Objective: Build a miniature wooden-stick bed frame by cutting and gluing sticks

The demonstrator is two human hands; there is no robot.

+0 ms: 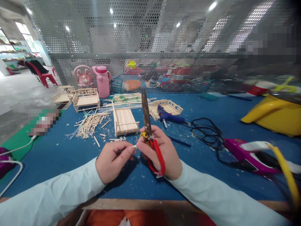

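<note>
My left hand (115,161) is closed, pinching a short pale wooden stick (134,146) between thumb and fingers. My right hand (171,157) is wrapped round a pair of scissors (146,113) with red handles, blades pointing up and away from me. The thumb and a finger of that hand also meet at the stick's other end, close to my left fingertips. Just beyond my hands stands a miniature bed (125,121) built of thin sticks. A heap of loose sticks (94,122) lies to its left. Something small and yellow shows by the scissors; its kind is unclear.
Behind the bed, a blue glue gun (171,117) rests by another stick frame (176,106). Its black cable (207,131) coils rightward towards a purple device (251,157). A yellow container (277,114) stands far right. Two stick models (86,99) and a pink bottle (102,82) stand back left.
</note>
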